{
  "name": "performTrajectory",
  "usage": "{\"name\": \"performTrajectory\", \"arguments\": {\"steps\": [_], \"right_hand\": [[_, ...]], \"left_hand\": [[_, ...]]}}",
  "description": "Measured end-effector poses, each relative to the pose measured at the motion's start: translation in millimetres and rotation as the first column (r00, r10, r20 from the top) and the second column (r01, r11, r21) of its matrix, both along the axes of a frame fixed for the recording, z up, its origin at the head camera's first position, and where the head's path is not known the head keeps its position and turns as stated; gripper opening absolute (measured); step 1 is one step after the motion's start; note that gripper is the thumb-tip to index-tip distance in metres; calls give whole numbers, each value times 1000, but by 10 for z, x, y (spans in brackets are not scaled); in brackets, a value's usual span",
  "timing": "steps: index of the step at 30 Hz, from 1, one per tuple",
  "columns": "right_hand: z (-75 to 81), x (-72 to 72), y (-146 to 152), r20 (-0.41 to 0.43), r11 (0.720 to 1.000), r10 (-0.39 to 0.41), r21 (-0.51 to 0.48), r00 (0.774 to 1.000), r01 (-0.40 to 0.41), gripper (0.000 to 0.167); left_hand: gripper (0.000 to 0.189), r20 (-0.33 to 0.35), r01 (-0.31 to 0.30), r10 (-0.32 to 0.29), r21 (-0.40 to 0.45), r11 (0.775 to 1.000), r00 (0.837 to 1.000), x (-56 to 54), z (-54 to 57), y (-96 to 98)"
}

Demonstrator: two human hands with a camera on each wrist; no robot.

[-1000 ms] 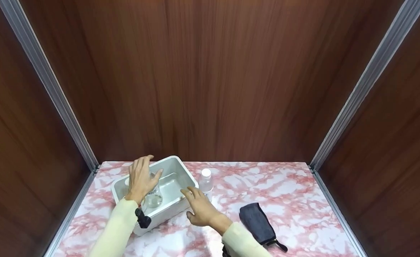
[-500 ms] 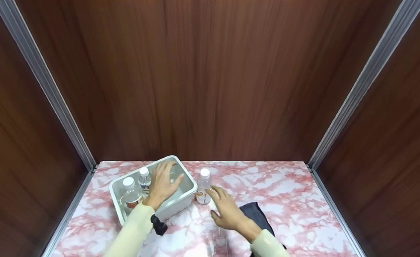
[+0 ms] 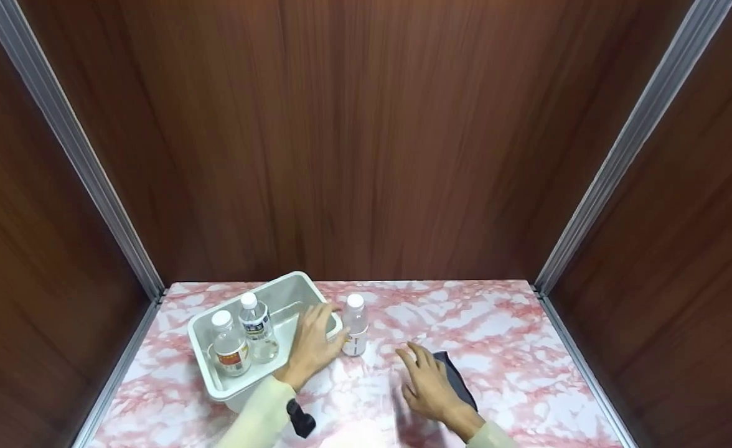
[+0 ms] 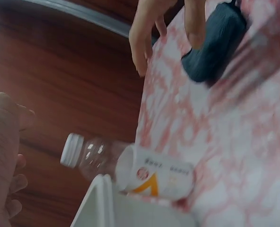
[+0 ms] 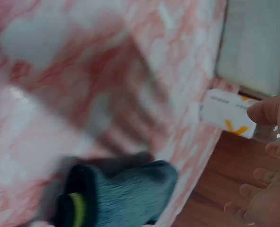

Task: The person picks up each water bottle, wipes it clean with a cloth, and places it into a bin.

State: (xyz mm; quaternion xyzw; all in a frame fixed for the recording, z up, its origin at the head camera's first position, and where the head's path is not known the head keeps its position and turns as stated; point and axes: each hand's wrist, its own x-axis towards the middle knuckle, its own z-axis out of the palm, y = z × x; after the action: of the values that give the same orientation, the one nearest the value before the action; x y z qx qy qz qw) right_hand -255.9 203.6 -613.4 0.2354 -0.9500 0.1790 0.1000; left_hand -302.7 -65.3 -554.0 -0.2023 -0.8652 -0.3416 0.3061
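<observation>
My left hand [image 3: 313, 342] is over the right end of a pale grey bin [image 3: 203, 358], fingers loosely spread and holding nothing. Just beyond its fingertips, a clear bottle [image 3: 355, 323] with a white cap and white label stands on the table beside the bin. Inside the bin are two capped bottles, one with a red and yellow label [image 3: 231, 354] and one with a dark-and-white label [image 3: 257, 326]. My right hand [image 3: 429, 384], also holding nothing, hovers by a dark fabric pouch-like item [image 5: 135, 191] and partly hides it in the head view.
The table [image 3: 515, 348] has a pink-and-white marbled top. Brown wood-grain panels [image 3: 366, 155] rise at the back and both sides, with grey metal posts [image 3: 640, 130] at the corners.
My left hand has moved right, from over the bin's left part to its right end, uncovering the two bottles. The right hand has moved right, from near the standing bottle to the dark item.
</observation>
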Motion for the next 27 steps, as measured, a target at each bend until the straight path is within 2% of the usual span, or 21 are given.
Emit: {"name": "performTrajectory", "arguments": {"steps": [7, 15, 20, 27], "right_hand": [[-169, -57, 266, 116, 994, -110, 27, 987, 107, 70], [-346, -60, 461, 185, 981, -195, 55, 963, 188, 72], [-407, -41, 519, 254, 973, -229, 51, 940, 224, 75], [-484, -30, 579, 287, 968, -250, 56, 925, 245, 75]], "left_hand": [[39, -1, 20, -20, 8, 1000, 1000, 112, -130, 171], [38, 54, 31, -32, 22, 999, 998, 214, -287, 248], [36, 83, 37, -39, 23, 999, 996, 275, -374, 279], [35, 164, 60, -66, 41, 997, 984, 336, -415, 303]]}}
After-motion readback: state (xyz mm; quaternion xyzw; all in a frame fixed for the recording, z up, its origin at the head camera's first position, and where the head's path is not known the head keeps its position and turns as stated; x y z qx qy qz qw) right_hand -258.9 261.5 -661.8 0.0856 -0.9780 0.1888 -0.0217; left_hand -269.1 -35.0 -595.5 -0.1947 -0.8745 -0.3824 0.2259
